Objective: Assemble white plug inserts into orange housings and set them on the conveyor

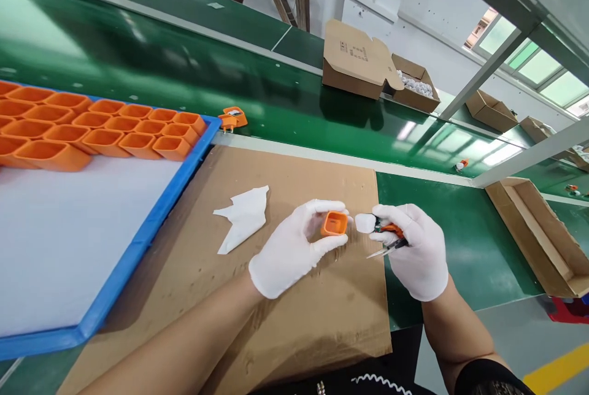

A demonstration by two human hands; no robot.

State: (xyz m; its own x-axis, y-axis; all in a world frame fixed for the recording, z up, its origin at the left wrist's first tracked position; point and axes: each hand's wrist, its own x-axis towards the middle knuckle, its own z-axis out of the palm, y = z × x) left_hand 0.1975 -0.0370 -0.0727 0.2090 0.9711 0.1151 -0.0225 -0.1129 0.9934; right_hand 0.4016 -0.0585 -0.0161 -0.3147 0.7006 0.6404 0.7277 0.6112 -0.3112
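Observation:
My left hand, in a white glove, grips a small orange plastic housing with its square opening facing up towards me. Just right of it, my gloved right hand pinches a small assembly with a white square cap, a bit of green board and an orange part. The same hand also holds a thin pointed metal tool, possibly tweezers, its tip pointing left. A narrow gap separates the white cap from the housing. Left of my hands, a torn piece of white paper lies on the cardboard sheet.
A blue-rimmed tray at left holds many orange housings. An orange plug-like unit sits on the green conveyor behind. Cardboard boxes stand at the back, and an open carton at right. A metal post rises nearby.

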